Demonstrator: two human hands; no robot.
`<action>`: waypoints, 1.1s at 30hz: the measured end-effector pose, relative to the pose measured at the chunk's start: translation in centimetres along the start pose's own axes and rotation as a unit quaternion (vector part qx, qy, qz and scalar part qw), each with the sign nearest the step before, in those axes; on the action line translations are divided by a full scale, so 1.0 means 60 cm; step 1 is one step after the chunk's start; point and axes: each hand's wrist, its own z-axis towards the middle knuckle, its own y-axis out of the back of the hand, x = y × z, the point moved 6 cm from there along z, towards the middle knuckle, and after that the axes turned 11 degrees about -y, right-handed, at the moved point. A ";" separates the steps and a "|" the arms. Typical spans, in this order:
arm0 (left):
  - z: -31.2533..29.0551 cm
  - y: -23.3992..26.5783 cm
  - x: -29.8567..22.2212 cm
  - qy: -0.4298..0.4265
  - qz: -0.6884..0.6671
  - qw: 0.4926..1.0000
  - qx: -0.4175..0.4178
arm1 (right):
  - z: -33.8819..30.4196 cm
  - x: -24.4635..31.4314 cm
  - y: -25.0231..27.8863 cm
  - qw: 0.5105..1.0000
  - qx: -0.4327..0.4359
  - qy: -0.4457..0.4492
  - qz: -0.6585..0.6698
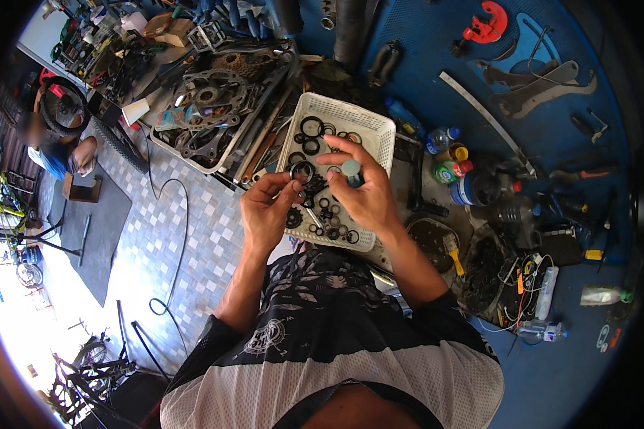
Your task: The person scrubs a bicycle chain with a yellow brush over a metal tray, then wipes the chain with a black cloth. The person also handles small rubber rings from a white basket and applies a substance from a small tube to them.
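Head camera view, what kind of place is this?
Probably a bicycle repair workshop: a white plastic basket of black rubber rings, a grey tray of greasy metal chainrings, and a blue workbench strewn with flat metal wrenches.

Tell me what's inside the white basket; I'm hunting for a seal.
The white basket holds many black rubber rings and small seals of different sizes. The left hand and right hand hover over its middle, covering whatever lies beneath them.

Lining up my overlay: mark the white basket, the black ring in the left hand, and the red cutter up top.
white basket (379,129): head view, on its right rim.
black ring (301,170): head view, on the ring's band.
red cutter (488,23): head view, on its curved body.
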 end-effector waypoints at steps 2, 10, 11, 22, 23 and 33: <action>0.002 0.001 0.004 0.007 0.002 1.000 -0.001 | -0.004 0.005 -0.010 0.999 0.000 0.022 -0.025; 0.008 0.003 0.007 -0.020 0.042 0.999 -0.008 | -0.005 0.005 -0.018 0.985 -0.049 0.104 -0.129; 0.009 0.003 0.008 -0.022 0.041 0.999 -0.013 | 0.001 0.001 -0.016 0.984 -0.048 0.101 -0.140; 0.018 0.022 0.015 0.004 0.023 0.999 -0.032 | 0.171 -0.130 0.032 0.859 0.014 -0.047 -0.510; 0.016 0.024 0.015 0.007 0.035 0.999 -0.029 | 0.176 -0.145 0.020 0.845 0.036 -0.034 -0.533; -0.002 0.052 0.025 0.011 0.021 0.999 -0.044 | 0.169 -0.189 -0.027 0.759 0.170 0.069 -0.625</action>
